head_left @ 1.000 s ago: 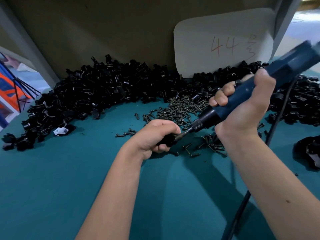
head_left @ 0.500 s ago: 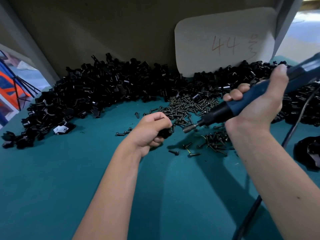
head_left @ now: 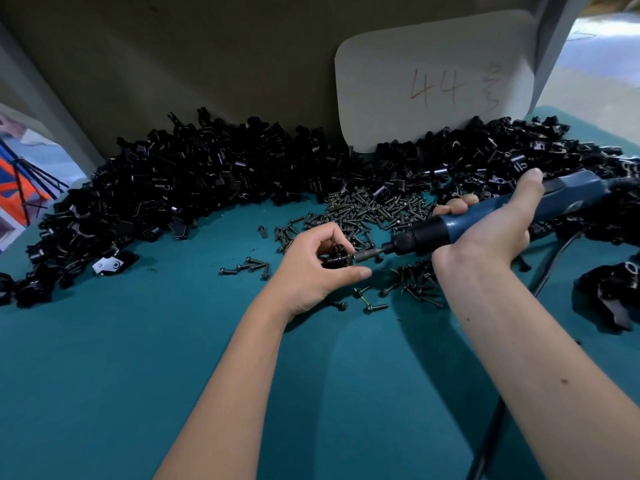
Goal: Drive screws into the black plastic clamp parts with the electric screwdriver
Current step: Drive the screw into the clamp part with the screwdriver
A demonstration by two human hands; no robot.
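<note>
Pinching one clamp part (head_left: 335,257) in left hand (head_left: 317,268), right hand (head_left: 491,233) gripping one electric screwdriver (head_left: 485,216)

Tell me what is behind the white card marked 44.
The white card leans against a drab back wall, its bottom edge tucked behind the pile of black clamp parts. Whatever lies directly behind the card is covered.
</note>
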